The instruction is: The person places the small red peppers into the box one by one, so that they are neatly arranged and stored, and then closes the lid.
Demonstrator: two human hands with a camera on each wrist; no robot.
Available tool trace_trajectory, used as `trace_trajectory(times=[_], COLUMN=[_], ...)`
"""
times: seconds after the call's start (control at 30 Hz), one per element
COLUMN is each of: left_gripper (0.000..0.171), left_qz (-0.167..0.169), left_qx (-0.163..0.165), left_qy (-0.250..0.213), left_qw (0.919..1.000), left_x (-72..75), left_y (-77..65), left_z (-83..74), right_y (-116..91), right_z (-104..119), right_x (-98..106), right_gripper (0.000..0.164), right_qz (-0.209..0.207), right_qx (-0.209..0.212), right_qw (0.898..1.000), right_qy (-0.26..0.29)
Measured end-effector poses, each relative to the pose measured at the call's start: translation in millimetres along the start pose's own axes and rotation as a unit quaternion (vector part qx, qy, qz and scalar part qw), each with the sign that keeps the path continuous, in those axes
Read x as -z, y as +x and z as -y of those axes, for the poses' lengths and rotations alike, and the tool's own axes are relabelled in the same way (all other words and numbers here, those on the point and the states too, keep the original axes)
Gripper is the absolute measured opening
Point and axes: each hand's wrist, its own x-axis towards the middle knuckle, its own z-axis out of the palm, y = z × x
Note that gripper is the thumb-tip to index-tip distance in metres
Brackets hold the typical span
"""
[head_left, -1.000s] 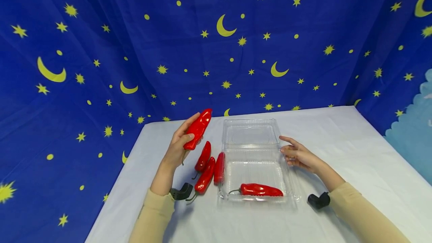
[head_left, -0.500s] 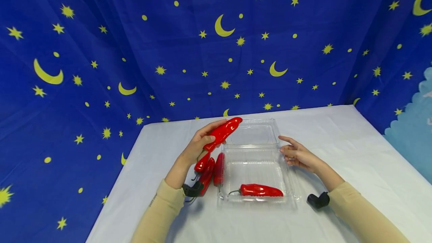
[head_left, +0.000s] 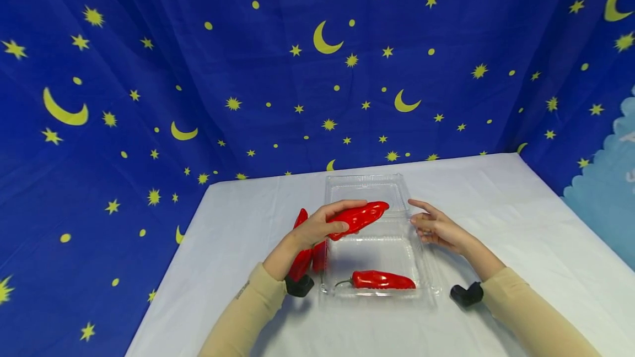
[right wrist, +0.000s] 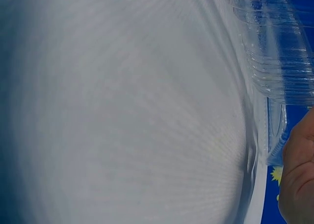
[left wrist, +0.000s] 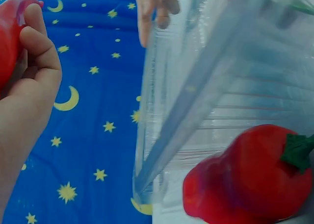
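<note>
My left hand (head_left: 313,231) grips a long red pepper (head_left: 361,217) between thumb and fingers, holding it over the middle of a clear plastic clamshell box (head_left: 372,252). The box lies with its lid (head_left: 364,187) folded back. Inside it, along the near edge, rests one red pepper (head_left: 382,279) with a green stem. Beside the box's right edge is my right hand (head_left: 441,231), index finger extended and the others loosely bent. Whether it touches the plastic I cannot tell. The left wrist view catches the held pepper (left wrist: 9,35) at its left edge.
More red peppers (head_left: 300,263) lie on the white tablecloth (head_left: 238,219) left of the box, partly covered by my left hand and wrist. A blue curtain (head_left: 278,70) with yellow moons and stars hangs behind and at the sides.
My left hand has carried its pepper rightward and downward, from above the loose peppers to above the box, and the pepper has turned flatter. The right hand has stayed in place.
</note>
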Motion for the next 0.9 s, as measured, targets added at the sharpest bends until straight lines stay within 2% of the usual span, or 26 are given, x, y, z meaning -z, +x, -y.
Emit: trace_trajectory(times=[0.2,0.43,0.57,0.73,0.9], left_gripper=[0.052,0.05,0.052,0.055,0.055], left_qz=[0.036,0.072,0.105,0.149,0.175], left_qx=[0.037,0.065,0.082,0.105,0.124], left_qy=[0.082,0.127,0.141,0.159,0.184], left_qw=[0.9953,0.9871,0.981,0.9703,0.9591], left_x=[-2.3,-5.9,-11.9,-20.2,-25.6], left_y=[6.4,13.7,18.1,20.9,22.9], left_z=[8.6,21.8,32.0,40.8,47.6], right_y=[0,1,0,0,-1], right_z=[-1,-1,-1,-2,-1], right_x=[0,-1,0,-1,-1], right_gripper=[0.07,0.07,0.07,0.07,0.07], right_qz=[-0.002,-0.007,-0.008,-0.008,-0.01], right_qx=[-0.001,-0.006,-0.006,-0.005,-0.006], right_qw=[1.0,1.0,1.0,1.0,1.0], right_qy=[0.004,-0.005,-0.003,-0.002,-0.004])
